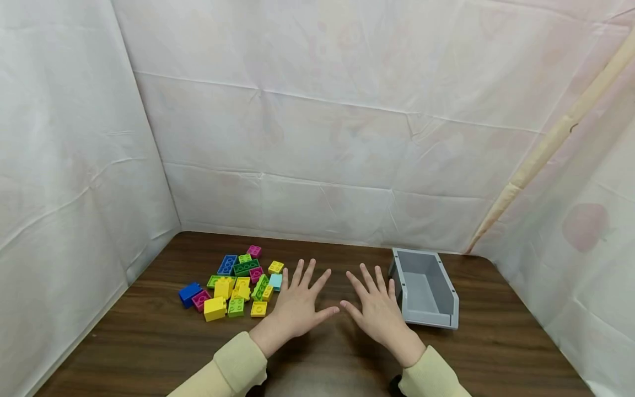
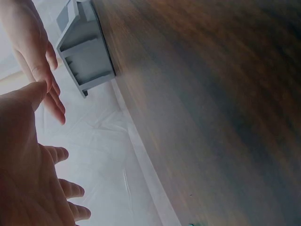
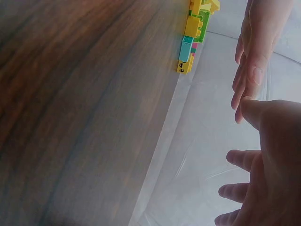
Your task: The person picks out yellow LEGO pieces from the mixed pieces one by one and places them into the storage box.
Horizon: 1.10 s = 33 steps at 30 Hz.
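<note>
Left hand (image 1: 296, 310) and right hand (image 1: 378, 310) splay wide, empty, bricks (image 1: 241, 288) toward the table's (image 1: 506, 342) left edge, bin (image 1: 429, 319) right, likely for reach.

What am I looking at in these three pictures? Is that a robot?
No robot here! It's a person's bare left hand and right hand, fingers spread. The widest picture comes from a camera on the person's head, looking forward and down. The two tilted pictures come from cameras worn on the left and right wrists. On the brown table, colourful toy bricks lie beside the left hand, and a grey bin stands beside the right. Neither hand holds anything.
</note>
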{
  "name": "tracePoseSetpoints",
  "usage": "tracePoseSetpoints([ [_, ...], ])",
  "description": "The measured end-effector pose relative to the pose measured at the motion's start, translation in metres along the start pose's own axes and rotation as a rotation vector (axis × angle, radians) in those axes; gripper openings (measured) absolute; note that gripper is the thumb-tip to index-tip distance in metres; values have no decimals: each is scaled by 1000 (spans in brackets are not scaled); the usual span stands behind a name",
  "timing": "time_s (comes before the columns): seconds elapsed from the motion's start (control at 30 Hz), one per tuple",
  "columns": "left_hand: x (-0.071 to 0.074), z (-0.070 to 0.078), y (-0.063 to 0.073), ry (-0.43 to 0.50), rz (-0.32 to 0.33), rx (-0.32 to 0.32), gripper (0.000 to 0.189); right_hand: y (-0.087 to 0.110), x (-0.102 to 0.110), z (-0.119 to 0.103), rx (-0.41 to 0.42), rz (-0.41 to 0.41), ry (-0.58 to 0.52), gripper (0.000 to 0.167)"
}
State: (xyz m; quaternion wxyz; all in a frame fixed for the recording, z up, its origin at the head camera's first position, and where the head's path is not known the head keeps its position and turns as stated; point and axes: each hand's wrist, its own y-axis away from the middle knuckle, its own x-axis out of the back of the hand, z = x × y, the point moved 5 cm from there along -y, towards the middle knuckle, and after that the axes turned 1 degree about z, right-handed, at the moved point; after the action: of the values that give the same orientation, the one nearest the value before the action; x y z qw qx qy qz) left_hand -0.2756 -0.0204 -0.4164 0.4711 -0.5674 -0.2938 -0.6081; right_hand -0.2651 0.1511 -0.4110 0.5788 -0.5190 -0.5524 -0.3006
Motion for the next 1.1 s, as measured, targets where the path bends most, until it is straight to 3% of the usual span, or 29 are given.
tracePoseSetpoints([
  [0.43,3,1,1,-24,19,-2,81,0,2,-3,4,-5,-4,68],
  [0.67,6,9,-4,-7,18,-23,81,0,11,0,10,0,-23,68],
  [0.9,10,23,-21,55,23,-40,81,-3,30,27,-18,50,-12,68],
  [1.1,9,45,-44,52,23,-79,78,-3,51,61,-33,47,-13,69],
])
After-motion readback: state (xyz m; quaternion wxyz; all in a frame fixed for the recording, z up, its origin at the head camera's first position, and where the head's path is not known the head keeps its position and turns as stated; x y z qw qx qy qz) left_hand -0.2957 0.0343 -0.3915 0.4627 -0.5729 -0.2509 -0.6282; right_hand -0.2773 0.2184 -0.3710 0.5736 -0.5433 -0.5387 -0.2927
